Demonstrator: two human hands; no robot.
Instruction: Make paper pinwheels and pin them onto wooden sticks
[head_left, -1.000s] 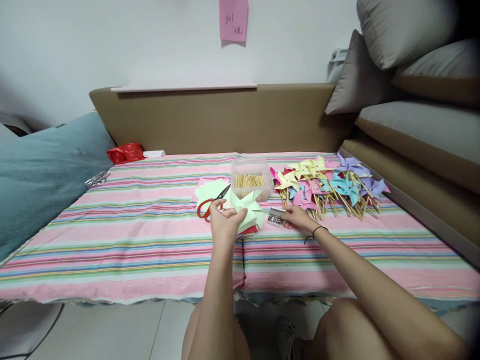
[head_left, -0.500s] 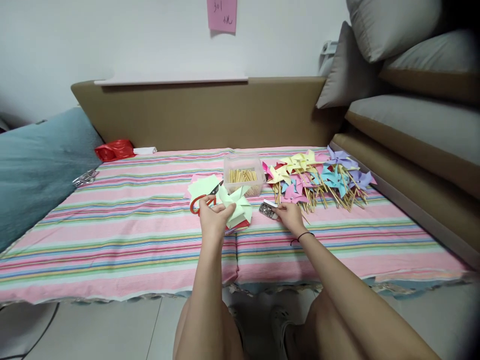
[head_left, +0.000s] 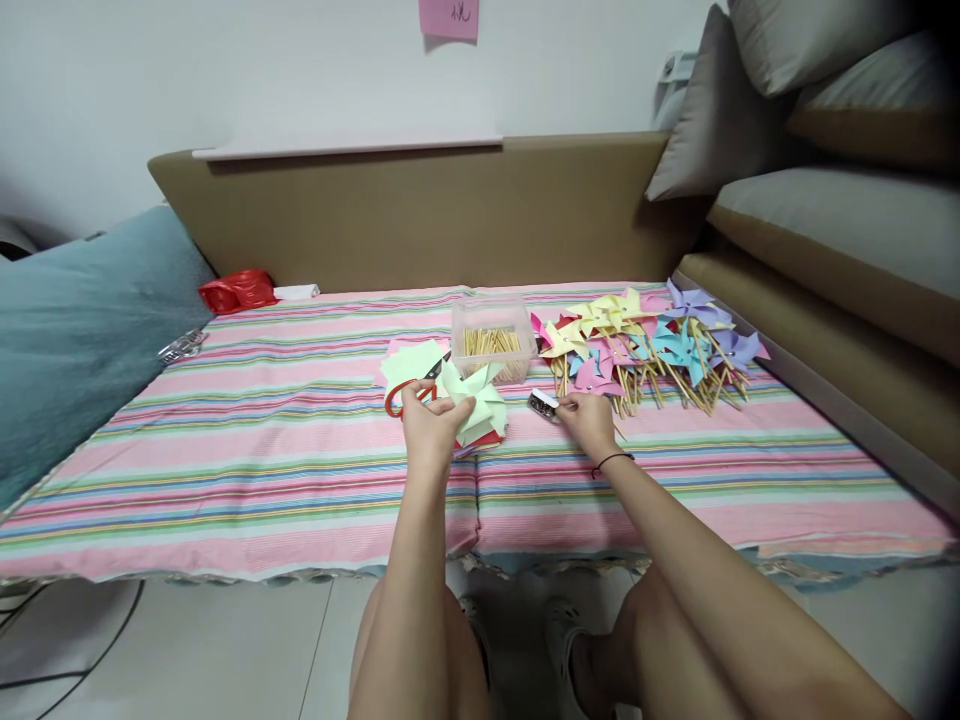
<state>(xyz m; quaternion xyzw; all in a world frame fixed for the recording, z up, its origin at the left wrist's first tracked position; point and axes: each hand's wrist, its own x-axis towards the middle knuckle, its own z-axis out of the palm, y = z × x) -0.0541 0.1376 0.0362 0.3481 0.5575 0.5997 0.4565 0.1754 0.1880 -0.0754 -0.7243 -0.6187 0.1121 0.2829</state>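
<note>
My left hand [head_left: 435, 422] pinches a pale green paper pinwheel [head_left: 477, 402] at its left side, above a stack of coloured paper [head_left: 487, 440]. My right hand [head_left: 586, 418] has its fingers closed on the right end of a small case of metal bits [head_left: 542, 404] with a white edge. Red-handled scissors [head_left: 409, 397] lie by my left hand, over pale green sheets [head_left: 411, 362]. Just behind the pinwheel is a clear plastic box [head_left: 531, 345] with short wooden sticks [head_left: 491, 342] in it.
Many finished pinwheels on sticks [head_left: 679, 350] are piled at the right on the striped cloth [head_left: 300, 430]. A red bag [head_left: 240, 291], a white item [head_left: 297, 292] and a clear packet [head_left: 182, 346] lie at the left. Grey cushions [head_left: 840, 215] are stacked at the right.
The case in my right hand has tilted, so less of its inside shows. My left hand keeps its hold on the pinwheel. The whole view has shifted slightly.
</note>
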